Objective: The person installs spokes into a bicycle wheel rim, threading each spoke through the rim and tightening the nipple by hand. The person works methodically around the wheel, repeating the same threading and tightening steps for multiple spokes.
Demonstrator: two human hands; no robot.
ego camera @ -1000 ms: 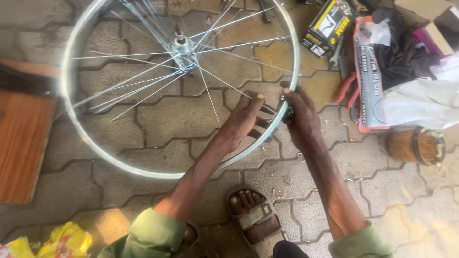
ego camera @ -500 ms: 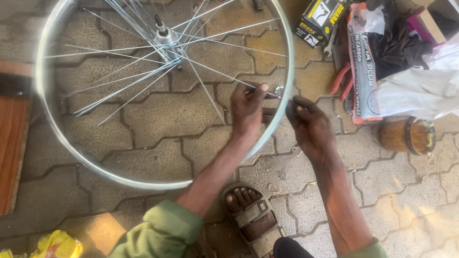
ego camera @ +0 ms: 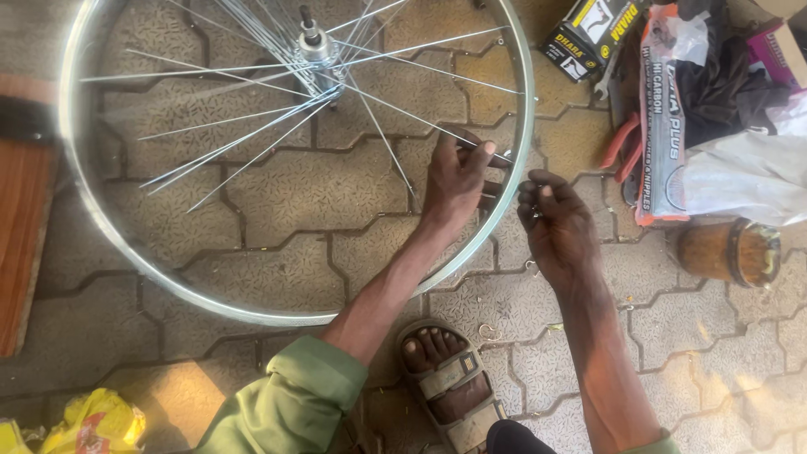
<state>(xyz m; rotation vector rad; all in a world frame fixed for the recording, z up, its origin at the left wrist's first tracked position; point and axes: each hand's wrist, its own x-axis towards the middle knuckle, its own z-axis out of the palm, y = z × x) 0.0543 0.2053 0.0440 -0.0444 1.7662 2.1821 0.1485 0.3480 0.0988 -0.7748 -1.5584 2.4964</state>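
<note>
A silver bicycle wheel rim [ego camera: 74, 176] lies flat on the paving, with thin spokes running out from the hub [ego camera: 318, 46]. My left hand [ego camera: 454, 181] reaches inside the rim and pinches one spoke [ego camera: 403, 113] close to the rim's right side. Just outside the rim is my right hand [ego camera: 559, 227], its fingertips pinched on a small metal piece [ego camera: 536, 212] that is too small to identify. The two hands are a few centimetres apart, with the rim between them.
A printed cardboard box [ego camera: 588, 38], a red and white packet [ego camera: 660, 126], red-handled pliers [ego camera: 620, 143] and a white plastic bag [ego camera: 748, 172] lie at the right. A brown jar [ego camera: 723, 250] lies below them. A wooden board [ego camera: 21, 235] is at the left, my sandalled foot [ego camera: 441, 378] below.
My left hand has moved off the rim edge and up onto a spoke inside the wheel. My right hand has drawn slightly back from the rim. The view has shifted.
</note>
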